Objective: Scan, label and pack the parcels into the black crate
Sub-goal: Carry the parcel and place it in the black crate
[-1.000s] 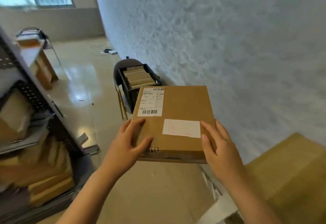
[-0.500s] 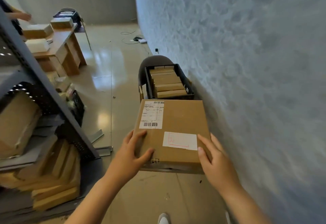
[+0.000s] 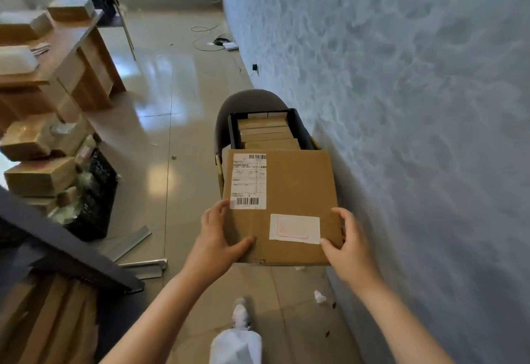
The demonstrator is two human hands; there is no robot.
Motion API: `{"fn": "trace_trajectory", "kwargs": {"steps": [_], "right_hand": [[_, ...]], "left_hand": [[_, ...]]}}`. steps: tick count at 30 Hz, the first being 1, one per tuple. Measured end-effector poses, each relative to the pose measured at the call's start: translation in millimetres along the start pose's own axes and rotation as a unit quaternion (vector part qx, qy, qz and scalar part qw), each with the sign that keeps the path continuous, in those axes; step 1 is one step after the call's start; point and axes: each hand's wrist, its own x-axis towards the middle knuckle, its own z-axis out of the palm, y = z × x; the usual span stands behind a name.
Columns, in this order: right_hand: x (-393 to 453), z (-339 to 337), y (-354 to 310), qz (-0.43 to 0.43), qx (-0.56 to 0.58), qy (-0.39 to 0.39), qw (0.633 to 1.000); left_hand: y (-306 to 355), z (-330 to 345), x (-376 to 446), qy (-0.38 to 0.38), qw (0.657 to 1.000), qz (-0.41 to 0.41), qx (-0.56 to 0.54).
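Observation:
I hold a flat brown cardboard parcel (image 3: pixel 298 191) level in front of me. It carries a white barcode label (image 3: pixel 249 181) at its left and a smaller white label with red print (image 3: pixel 294 228) near me. My left hand (image 3: pixel 218 240) grips its near left corner, thumb on top. My right hand (image 3: pixel 348 246) grips the near right corner. Just beyond the parcel's far edge stands the black crate (image 3: pixel 233 131) on a dark round chair (image 3: pixel 246 101) against the wall. Several brown parcels stand on edge inside the crate.
A textured grey wall (image 3: pixel 401 105) runs along the right. At left are a dark metal shelf (image 3: pixel 57 252) with cardboard, another black crate (image 3: pixel 97 197) with stacked boxes, and a wooden desk (image 3: pixel 71 56) with boxes. Metal strips (image 3: pixel 134 240) and paper scraps lie on the tiled floor.
I have walked closer to the black crate; the parcel's far edge now reaches its near rim. Both hands keep the same grip on the parcel.

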Motion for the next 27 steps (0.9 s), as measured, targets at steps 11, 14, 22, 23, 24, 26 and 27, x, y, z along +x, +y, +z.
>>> {"fn": "trace_trajectory", "kwargs": {"steps": [11,14,22,23,24,26,27], "right_hand": [[215.2,17.7,9.2,0.089,0.031,0.026,0.995],[259.3,23.0,15.0,0.091,0.034,0.031,0.995],[366.1,38.6,28.5,0.106,-0.028,-0.052,0.993],[377.2,40.7,32.6,0.108,-0.037,-0.068,0.991],[387.6,43.1,36.4,0.109,-0.047,-0.083,0.989],[404.0,49.6,43.5,0.118,-0.063,-0.118,0.984],[409.8,53.7,47.7,0.124,-0.069,-0.136,0.98]], "left_hand": [[5.9,13.5,224.6,-0.027,0.992,-0.068,-0.102],[2.8,23.5,268.1,-0.037,0.99,-0.079,-0.111],[-23.1,55.1,356.0,-0.047,0.983,-0.167,-0.065],[-25.2,59.2,362.2,-0.044,0.981,-0.178,-0.059],[-29.4,63.3,368.3,-0.04,0.98,-0.19,-0.051],[-34.5,69.7,378.2,-0.039,0.976,-0.213,-0.034],[-37.7,72.3,381.9,-0.041,0.973,-0.227,-0.026]]}}
